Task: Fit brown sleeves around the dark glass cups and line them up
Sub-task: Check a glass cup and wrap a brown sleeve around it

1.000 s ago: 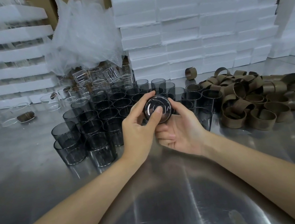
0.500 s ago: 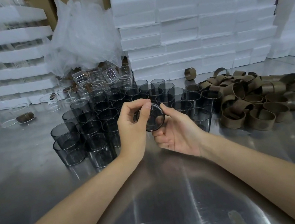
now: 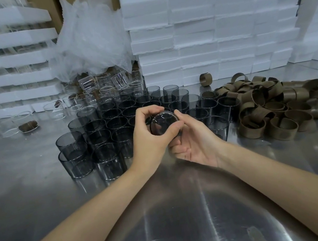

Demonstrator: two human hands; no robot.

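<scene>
A dark glass cup (image 3: 163,123) lies on its side between my hands, its round end turned toward me. My left hand (image 3: 149,135) grips it from the left, fingers over the top and thumb under the rim. My right hand (image 3: 194,138) cups it from the right and below, palm up. No sleeve shows on this cup. Several more dark glass cups (image 3: 103,134) stand upright in a cluster behind and left of my hands. A heap of brown sleeves (image 3: 279,107) lies to the right.
The work surface is a shiny steel table (image 3: 188,218). White foam blocks (image 3: 213,31) are stacked along the back. Clear glass cups (image 3: 106,87) and crumpled plastic wrap (image 3: 91,38) sit behind the dark ones. One stray sleeve (image 3: 206,79) stands at the back.
The cup has been turned in my hands and lowered slightly. My left thumb moved from across its end to under its rim. My right hand stayed under it.
</scene>
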